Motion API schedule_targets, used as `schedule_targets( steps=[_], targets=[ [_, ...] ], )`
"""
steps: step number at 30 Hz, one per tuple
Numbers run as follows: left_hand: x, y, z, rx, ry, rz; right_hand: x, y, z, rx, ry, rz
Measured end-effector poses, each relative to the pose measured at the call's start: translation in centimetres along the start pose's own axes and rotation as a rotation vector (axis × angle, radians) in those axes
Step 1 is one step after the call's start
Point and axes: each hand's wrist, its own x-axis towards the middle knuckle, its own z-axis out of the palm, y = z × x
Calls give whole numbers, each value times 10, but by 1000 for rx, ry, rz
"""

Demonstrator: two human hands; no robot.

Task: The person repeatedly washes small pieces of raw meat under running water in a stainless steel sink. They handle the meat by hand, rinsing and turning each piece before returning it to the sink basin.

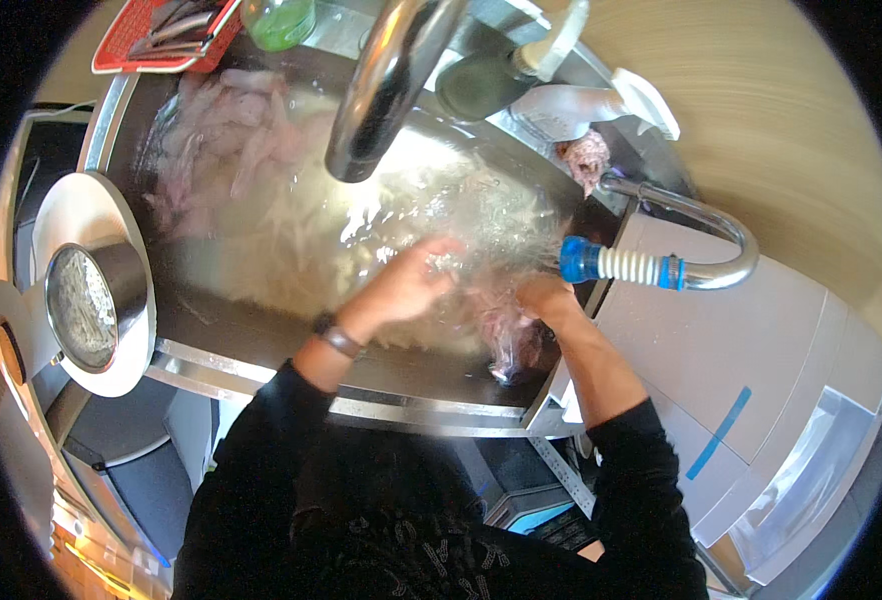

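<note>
Water stands in a metal sink (208, 289) before me, its surface stirred under the nozzle. At the water's surface my left hand (411, 281) has thumb and fingers apart, with a band on its wrist. My right hand (549, 296), at the sink's right end, grips a pinkish, squid-like piece (512, 330) that hangs below it. Splashing water blurs its fingertips. More pale pink squid-like pieces (219, 142) lie heaped in the water at the far left.
A faucet pipe (381, 105) and a ribbed hose nozzle (621, 266) reach over the sink. Spray bottles (561, 109) and a red basket (129, 37) of utensils line its back. A metal pot (122, 274) sits on a white board (103, 382) at the left.
</note>
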Motion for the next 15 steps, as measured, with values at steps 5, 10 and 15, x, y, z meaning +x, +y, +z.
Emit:
schedule_targets(
  steps=[5,10,15],
  targets=[
    [20,-8,37,267,-319,66,-49,6,-33,1034,-293,-309],
    [3,-25,35,-188,-221,-126,-68,-19,-44,1690,-289,-391],
    [-13,-35,42,-715,99,-215,-71,-84,-24,1994,284,-339]
  ],
)
